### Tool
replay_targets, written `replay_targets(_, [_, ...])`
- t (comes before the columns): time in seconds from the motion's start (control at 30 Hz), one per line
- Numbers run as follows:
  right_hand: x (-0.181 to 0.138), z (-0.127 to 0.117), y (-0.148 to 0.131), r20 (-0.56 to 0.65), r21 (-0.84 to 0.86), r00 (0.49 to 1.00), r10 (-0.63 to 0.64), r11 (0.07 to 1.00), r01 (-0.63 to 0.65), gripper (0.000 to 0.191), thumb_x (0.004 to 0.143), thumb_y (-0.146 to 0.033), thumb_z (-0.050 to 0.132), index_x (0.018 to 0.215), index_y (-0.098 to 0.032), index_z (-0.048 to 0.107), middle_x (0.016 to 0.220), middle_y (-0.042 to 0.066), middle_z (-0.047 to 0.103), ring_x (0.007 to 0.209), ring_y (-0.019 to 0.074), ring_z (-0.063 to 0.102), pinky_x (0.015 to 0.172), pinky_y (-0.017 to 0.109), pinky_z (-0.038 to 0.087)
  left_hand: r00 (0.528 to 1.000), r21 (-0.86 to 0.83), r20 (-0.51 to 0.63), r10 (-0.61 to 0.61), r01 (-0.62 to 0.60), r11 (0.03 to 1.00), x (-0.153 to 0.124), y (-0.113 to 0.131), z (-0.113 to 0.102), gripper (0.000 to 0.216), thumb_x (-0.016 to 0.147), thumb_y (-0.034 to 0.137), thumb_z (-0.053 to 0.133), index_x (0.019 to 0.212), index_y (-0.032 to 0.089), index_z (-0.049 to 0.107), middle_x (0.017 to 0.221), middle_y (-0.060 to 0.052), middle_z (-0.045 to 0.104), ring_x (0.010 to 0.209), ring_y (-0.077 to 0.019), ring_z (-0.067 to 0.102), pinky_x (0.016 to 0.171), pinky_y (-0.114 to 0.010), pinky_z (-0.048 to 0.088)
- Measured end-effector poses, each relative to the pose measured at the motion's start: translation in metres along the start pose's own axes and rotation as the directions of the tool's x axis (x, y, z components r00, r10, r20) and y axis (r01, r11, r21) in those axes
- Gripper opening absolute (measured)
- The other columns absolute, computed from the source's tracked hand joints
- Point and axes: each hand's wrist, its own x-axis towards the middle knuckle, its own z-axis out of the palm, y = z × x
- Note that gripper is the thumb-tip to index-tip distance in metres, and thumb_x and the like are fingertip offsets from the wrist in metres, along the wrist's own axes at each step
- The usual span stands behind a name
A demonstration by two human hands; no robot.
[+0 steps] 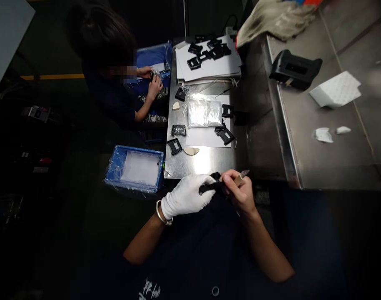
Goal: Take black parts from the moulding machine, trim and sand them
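Observation:
My left hand (188, 196), in a white glove, is closed around a black plastic part (210, 187) in front of the bench's near edge. My bare right hand (240, 193) meets the part from the right, its fingertips at the part's edge. A slim tan tool (239, 179) is pinched in that hand, its upper end sticking out past the fingers. The tool's working end is hidden, so its exact kind does not show. Beyond my hands, similar black frame-like parts (225, 136) lie on the metal bench (209, 162), around a stack of clear plastic bags (204, 113).
A co-worker (115, 83) sits at the bench's left, handling a small dark piece. A paper-lined blue bin (134, 168) stands left of the bench. More black parts (209, 54) lie on stacked paper at the back. On the metal surface to the right are a larger black part (295, 68) and a glove (274, 18).

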Motion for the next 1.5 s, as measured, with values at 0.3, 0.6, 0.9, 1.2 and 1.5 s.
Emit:
replay_targets(0.3, [0.122, 0.001, 0.149, -0.172, -0.554, 0.967, 0.186, 0.794, -0.251, 0.023, 0.078, -0.032, 0.054, 0.095, -0.017, 0.058, 0.086, 0.011, 0.063, 0.081, 0.0252, 0.058, 0.078, 0.037, 0.048, 0.941, 0.133, -0.125, -0.316, 0.331, 0.934, -0.03, -0.053, -0.01, 0.021, 0.092, 0.036, 0.059, 0.105, 0.022, 0.066, 0.104, -0.006, 0.074, 0.099, -0.0256, 0.07, 0.085, -0.038, 0.056])
replay_targets(0.6, [0.237, 0.017, 0.134, -0.148, -0.83, 0.989, -0.021, 0.545, -0.113, 0.038, 0.09, -0.026, 0.048, 0.123, -0.009, 0.055, 0.125, 0.022, 0.053, 0.117, 0.0306, 0.048, 0.102, 0.04, 0.039, 0.866, 0.055, -0.243, -0.438, 0.463, 0.885, -0.054, -0.087, -0.046, 0.02, 0.095, 0.039, 0.054, 0.101, 0.023, 0.065, 0.096, -0.005, 0.074, 0.089, -0.0242, 0.071, 0.078, -0.037, 0.057])
replay_targets(0.9, [0.349, 0.064, 0.12, -0.127, -0.893, 0.99, -0.066, 0.442, -0.085, 0.026, 0.09, -0.026, 0.049, 0.109, -0.011, 0.059, 0.121, 0.02, 0.051, 0.105, 0.028, 0.047, 0.095, 0.042, 0.039, 0.838, -0.098, -0.406, -0.364, 0.357, 0.929, -0.062, -0.094, -0.096, 0.021, 0.09, 0.027, 0.065, 0.109, 0.02, 0.069, 0.106, -0.005, 0.076, 0.097, -0.0202, 0.072, 0.089, -0.034, 0.057])
replay_targets(1.2, [0.365, 0.055, 0.126, -0.215, -0.838, 0.963, -0.163, 0.536, -0.097, 0.021, 0.088, -0.017, 0.043, 0.102, -0.01, 0.058, 0.092, 0.014, 0.058, 0.086, 0.0236, 0.051, 0.086, 0.039, 0.043, 0.856, 0.244, -0.509, 0.095, 0.037, 0.969, -0.047, -0.094, -0.141, 0.016, 0.089, 0.019, 0.068, 0.105, 0.019, 0.069, 0.1, -0.003, 0.077, 0.083, -0.0153, 0.071, 0.081, -0.03, 0.054])
replay_targets(1.5, [0.377, 0.043, 0.119, -0.306, -0.7, 0.935, -0.181, 0.708, -0.092, 0.023, 0.085, -0.016, 0.05, 0.106, -0.009, 0.056, 0.084, 0.008, 0.06, 0.082, 0.0199, 0.056, 0.088, 0.038, 0.045, 0.864, 0.289, -0.483, 0.142, 0.004, 0.957, -0.032, -0.087, -0.152, 0.019, 0.089, 0.015, 0.067, 0.106, 0.019, 0.069, 0.104, -0.002, 0.077, 0.093, -0.0173, 0.073, 0.087, -0.032, 0.054])
